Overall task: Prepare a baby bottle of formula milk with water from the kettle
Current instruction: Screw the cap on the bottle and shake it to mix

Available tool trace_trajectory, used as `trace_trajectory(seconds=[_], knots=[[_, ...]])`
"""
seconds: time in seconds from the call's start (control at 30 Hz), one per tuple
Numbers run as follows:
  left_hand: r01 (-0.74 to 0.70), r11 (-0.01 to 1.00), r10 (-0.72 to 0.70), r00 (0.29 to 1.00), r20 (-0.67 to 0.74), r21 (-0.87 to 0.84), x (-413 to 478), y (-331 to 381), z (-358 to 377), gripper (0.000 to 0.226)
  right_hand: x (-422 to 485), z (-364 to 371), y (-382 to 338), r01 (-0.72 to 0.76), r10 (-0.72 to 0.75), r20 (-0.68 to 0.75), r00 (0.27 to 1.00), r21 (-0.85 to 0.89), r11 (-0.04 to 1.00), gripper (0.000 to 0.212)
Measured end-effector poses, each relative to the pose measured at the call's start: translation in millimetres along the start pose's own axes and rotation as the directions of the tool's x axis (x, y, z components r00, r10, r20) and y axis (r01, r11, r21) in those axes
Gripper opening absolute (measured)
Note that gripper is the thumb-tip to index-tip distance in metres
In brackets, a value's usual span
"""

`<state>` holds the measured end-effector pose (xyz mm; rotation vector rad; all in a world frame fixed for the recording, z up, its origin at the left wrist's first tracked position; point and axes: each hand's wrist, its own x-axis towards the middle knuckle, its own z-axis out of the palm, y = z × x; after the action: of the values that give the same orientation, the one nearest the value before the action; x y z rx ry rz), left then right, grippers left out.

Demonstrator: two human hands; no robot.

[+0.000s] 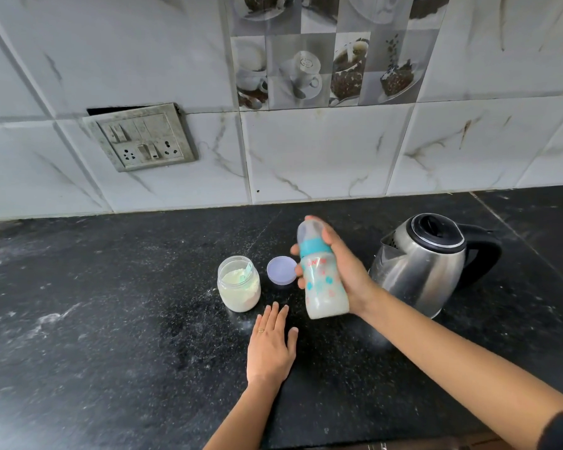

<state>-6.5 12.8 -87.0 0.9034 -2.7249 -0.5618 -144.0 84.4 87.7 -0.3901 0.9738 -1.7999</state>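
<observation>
My right hand (345, 271) grips a baby bottle (322, 287) and holds it above the black counter, slightly tilted. The bottle has a teal collar, a clear cap over the teat and milky white liquid in its lower part. My left hand (270, 345) lies flat on the counter with fingers spread, holding nothing. Just beyond it stands an open clear jar of white formula powder (239, 285) with a pale scoop inside. The jar's lilac lid (281, 269) lies flat between the jar and the bottle. A steel kettle (426, 264) with a black lid and handle stands to the right, behind my right wrist.
The black speckled counter (111, 336) runs wide to the left with pale powdery smears. A tiled wall rises at the back, with a switch and socket panel (140, 138) at upper left. The counter's front edge (371, 444) shows at the bottom.
</observation>
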Motion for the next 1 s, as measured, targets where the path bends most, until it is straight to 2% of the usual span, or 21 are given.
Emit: trace_trajectory(seconds=[0.1, 0.13, 0.27, 0.3, 0.4, 0.43, 0.53, 0.6, 0.77, 0.93, 1.0], knots=[[-0.001, 1.000, 0.001, 1.000, -0.005, 0.004, 0.8, -0.7, 1.4, 0.074, 12.9, 0.5, -22.8, 0.018, 0.011, -0.129, 0.992, 0.223, 0.975, 0.040], [-0.001, 1.000, 0.001, 1.000, -0.006, 0.006, 0.4, -0.8, 1.7, 0.074, 12.5, 1.9, -23.4, 0.021, 0.014, -0.140, 0.990, 0.242, 0.970, 0.041], [0.001, 1.000, -0.001, 1.000, 0.001, 0.009, 0.7, -0.2, 1.0, 0.074, -2.5, 5.8, 2.0, 0.023, -0.023, -0.013, 1.000, -0.005, 1.000, 0.030], [0.000, 1.000, 0.000, 1.000, 0.000, 0.010, 0.9, -0.5, 1.3, 0.074, -1.4, 5.7, 1.7, 0.031, -0.031, -0.009, 0.999, -0.005, 0.999, 0.029], [-0.002, 1.000, 0.002, 1.000, 0.005, 0.007, 1.2, -1.9, 3.1, 0.073, 12.8, 7.9, -14.4, 0.030, -0.001, -0.117, 0.993, 0.241, 0.970, 0.038], [-0.001, 1.000, 0.001, 1.000, 0.005, 0.007, 0.9, -2.1, 3.0, 0.072, 13.9, 9.3, -15.9, 0.032, 0.004, -0.137, 0.991, 0.264, 0.964, 0.039], [0.000, 1.000, 0.000, 1.000, 0.001, -0.003, 0.8, -2.1, 2.3, 0.070, 0.8, 18.6, -1.0, 0.009, -0.006, -0.024, 1.000, 0.114, 0.993, 0.029], [-0.006, 1.000, 0.006, 1.000, -0.002, -0.002, 1.1, -1.7, 2.8, 0.069, -7.1, 21.4, 5.1, 0.039, -0.040, 0.036, 0.999, 0.018, 0.999, 0.030], [-0.007, 1.000, 0.007, 1.000, -0.010, -0.008, -0.2, -2.4, 2.8, 0.071, 14.2, 12.2, -17.9, 0.047, -0.016, -0.129, 0.991, 0.243, 0.969, 0.042], [-0.005, 1.000, 0.005, 1.000, -0.006, -0.014, 0.4, -2.7, 2.3, 0.073, -4.3, 8.6, 5.3, 0.030, -0.028, -0.044, 0.999, 0.047, 0.998, 0.033], [-0.010, 1.000, 0.010, 1.000, -0.007, -0.021, 0.0, -2.3, 2.0, 0.073, 3.1, 8.9, -4.1, 0.028, -0.012, -0.100, 0.995, 0.151, 0.988, 0.038]])
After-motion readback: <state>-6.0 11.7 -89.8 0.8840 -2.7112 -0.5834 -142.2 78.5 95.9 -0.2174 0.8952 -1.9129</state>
